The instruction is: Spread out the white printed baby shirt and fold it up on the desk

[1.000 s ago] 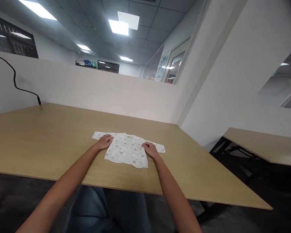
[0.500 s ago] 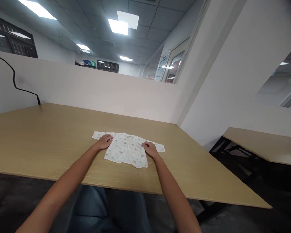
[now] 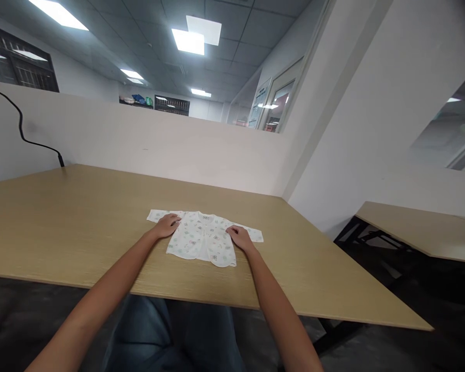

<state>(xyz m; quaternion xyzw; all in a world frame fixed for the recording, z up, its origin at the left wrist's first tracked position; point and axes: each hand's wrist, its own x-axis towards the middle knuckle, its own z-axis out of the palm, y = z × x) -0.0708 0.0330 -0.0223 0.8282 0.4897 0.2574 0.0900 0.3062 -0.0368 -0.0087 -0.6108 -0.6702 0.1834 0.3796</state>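
Note:
A small white baby shirt [image 3: 201, 238] with a pale scattered print lies flat on the wooden table, its front panels parted at the hem and its sleeves stretched to both sides. My left hand [image 3: 167, 226] rests on it where the left-hand sleeve meets the body, fingers reaching inward over the cloth and slightly apart. On the opposite side, my right hand [image 3: 239, 237] lies at the other sleeve joint, fingers gently bent with the tips on the fabric. Neither hand lifts the cloth. The palms hide small parts of the sleeves.
The wooden table [image 3: 101, 222] ends at a low white partition [image 3: 170, 150] behind the shirt. A black gooseneck stalk [image 3: 22, 126] rises at the far left. To the right stands a second table [image 3: 418, 227] with dark legs. My knees are below the front edge.

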